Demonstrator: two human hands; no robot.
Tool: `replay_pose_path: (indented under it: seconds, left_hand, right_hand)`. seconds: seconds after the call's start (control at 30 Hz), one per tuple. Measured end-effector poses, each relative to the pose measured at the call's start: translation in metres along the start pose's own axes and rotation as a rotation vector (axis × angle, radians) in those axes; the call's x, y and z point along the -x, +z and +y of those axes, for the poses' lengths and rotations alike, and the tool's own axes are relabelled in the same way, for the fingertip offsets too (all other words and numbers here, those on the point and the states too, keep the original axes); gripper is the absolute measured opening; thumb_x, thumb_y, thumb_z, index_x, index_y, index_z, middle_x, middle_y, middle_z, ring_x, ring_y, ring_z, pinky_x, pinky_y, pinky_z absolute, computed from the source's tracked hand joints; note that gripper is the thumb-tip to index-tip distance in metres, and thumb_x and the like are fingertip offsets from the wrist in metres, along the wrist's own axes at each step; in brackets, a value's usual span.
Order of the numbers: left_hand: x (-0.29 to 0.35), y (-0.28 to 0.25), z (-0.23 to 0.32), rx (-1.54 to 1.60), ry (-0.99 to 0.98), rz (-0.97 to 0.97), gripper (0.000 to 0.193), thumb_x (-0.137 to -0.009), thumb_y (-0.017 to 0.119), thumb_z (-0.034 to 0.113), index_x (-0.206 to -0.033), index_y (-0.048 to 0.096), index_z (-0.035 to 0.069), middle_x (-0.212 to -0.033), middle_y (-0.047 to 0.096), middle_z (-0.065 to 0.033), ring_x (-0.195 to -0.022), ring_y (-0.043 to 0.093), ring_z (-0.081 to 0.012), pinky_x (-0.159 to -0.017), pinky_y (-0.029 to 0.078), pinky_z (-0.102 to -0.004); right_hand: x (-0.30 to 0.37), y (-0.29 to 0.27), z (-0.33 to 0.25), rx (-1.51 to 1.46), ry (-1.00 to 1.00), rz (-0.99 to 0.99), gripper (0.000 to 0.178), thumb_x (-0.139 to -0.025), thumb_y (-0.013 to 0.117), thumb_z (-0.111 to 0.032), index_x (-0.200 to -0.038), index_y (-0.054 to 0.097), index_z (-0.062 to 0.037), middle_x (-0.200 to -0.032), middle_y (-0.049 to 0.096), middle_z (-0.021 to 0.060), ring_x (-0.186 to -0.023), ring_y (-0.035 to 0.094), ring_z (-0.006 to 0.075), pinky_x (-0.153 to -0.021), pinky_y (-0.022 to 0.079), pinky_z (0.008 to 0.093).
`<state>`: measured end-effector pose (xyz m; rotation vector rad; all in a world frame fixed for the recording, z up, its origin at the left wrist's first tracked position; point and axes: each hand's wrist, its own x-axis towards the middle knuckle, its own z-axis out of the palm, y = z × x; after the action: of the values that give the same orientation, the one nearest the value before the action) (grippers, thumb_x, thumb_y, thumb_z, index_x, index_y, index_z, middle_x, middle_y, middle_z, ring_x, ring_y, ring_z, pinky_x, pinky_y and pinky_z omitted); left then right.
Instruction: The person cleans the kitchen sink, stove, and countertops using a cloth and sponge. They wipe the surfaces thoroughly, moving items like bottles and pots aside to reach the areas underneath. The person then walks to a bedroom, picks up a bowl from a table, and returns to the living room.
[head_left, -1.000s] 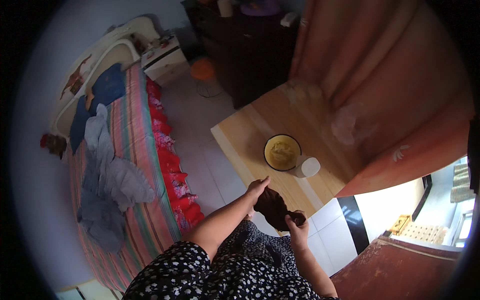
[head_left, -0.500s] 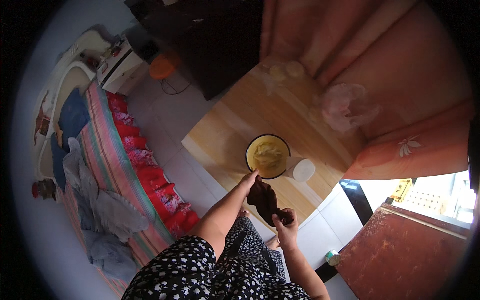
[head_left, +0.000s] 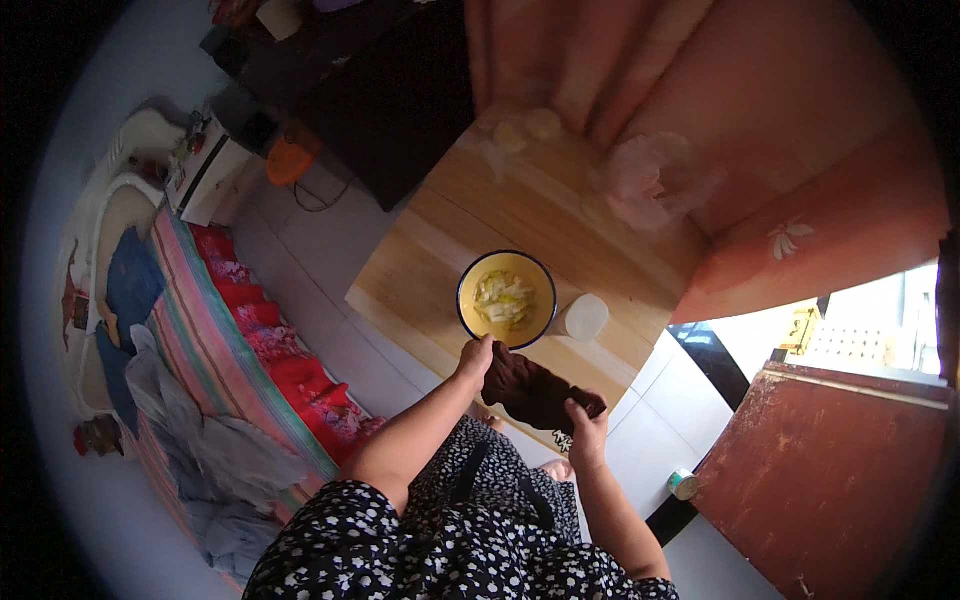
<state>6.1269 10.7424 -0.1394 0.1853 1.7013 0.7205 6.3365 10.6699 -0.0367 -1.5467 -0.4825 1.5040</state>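
A dark brown cloth (head_left: 533, 388) is stretched between my two hands, over the near edge of the wooden table (head_left: 420, 285). My left hand (head_left: 477, 362) grips its left end, close to the near rim of a yellow bowl with a dark blue rim (head_left: 466, 283). Pale yellow-green chopped pieces (head_left: 503, 300), perhaps vegetable, lie inside the bowl. My right hand (head_left: 588, 425) pinches the cloth's right end, lower and nearer my body. Just right of the bowl stands a white cylindrical container (head_left: 585, 318), apart from both hands.
A clear crumpled plastic bag (head_left: 655, 180) and pale round items (head_left: 525, 128) sit at the table's far side by the orange curtain (head_left: 780, 130). A bed with striped cover (head_left: 215, 330) lies left. A reddish-brown cabinet (head_left: 820, 470) and a small can (head_left: 684, 484) are at right.
The cloth is spread wider between my hands, its right end drawn right and slightly up. Bowl and table appear shifted left as the view moved.
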Motion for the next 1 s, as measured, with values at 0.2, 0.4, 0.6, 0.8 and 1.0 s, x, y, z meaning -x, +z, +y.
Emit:
replay_pose_path:
  seconds: [0.2, 0.4, 0.6, 0.8, 1.0]
  left_hand:
    - [0.112, -0.002, 0.031, 0.18, 0.129, -0.227, 0.031, -0.092, 0.047, 0.026, -0.083, 0.062, 0.0, -0.084, 0.066, -0.0089, -0.078, 0.064, -0.019, -0.072, 0.053, -0.0347]
    - [0.219, 0.042, 0.024, 0.18, 0.152, -0.418, 0.029, -0.092, 0.049, 0.028, -0.076, 0.059, 0.006, -0.074, 0.062, -0.003, -0.068, 0.06, -0.0146, -0.064, 0.05, -0.0293]
    - [0.291, 0.108, -0.032, -0.325, 0.449, -0.563, 0.039, -0.091, 0.046, 0.034, -0.066, 0.06, 0.007, -0.062, 0.056, 0.0009, -0.058, 0.05, -0.0107, -0.054, 0.041, -0.0281]
    - [0.385, 0.197, -0.123, -0.057, 0.131, -0.864, 0.033, -0.096, 0.041, 0.027, -0.098, 0.061, 0.001, -0.093, 0.067, -0.0122, -0.082, 0.065, -0.0223, -0.075, 0.053, -0.0352]
    - [0.466, 0.274, -0.224, -0.297, -0.035, -0.968, 0.033, -0.095, 0.04, 0.024, -0.094, 0.061, -0.001, -0.09, 0.066, -0.014, -0.083, 0.064, -0.0261, -0.077, 0.052, -0.0388]
  right_hand:
    - [0.013, -0.012, -0.034, -0.255, -0.033, 0.033, 0.033, -0.086, 0.065, -0.012, -0.115, 0.056, -0.0016, -0.107, 0.061, 0.007, -0.1, 0.057, 0.0175, -0.091, 0.044, 0.0316]
    - [0.11, -0.025, -0.063, 0.004, -0.513, -0.147, 0.033, -0.079, 0.072, -0.005, -0.109, 0.057, -0.0029, -0.102, 0.061, 0.0069, -0.095, 0.059, 0.0167, -0.086, 0.047, 0.0307]
    - [0.214, -0.091, -0.088, 0.613, -1.363, -0.203, 0.03, -0.06, 0.076, -0.01, -0.088, 0.066, -0.0108, -0.084, 0.062, 0.0045, -0.071, 0.061, 0.0228, -0.06, 0.05, 0.0315]
    - [0.248, -0.219, -0.064, 0.264, -1.129, 0.417, 0.021, -0.069, 0.071, -0.001, -0.085, 0.058, -0.008, -0.077, 0.061, 0.0069, -0.067, 0.061, 0.0222, -0.062, 0.051, 0.0309]
    - [0.283, -0.366, -0.031, -0.092, -0.846, 1.016, 0.017, -0.083, 0.069, -0.008, -0.094, 0.056, -0.005, -0.091, 0.061, 0.0041, -0.081, 0.058, 0.0148, -0.075, 0.049, 0.0295]
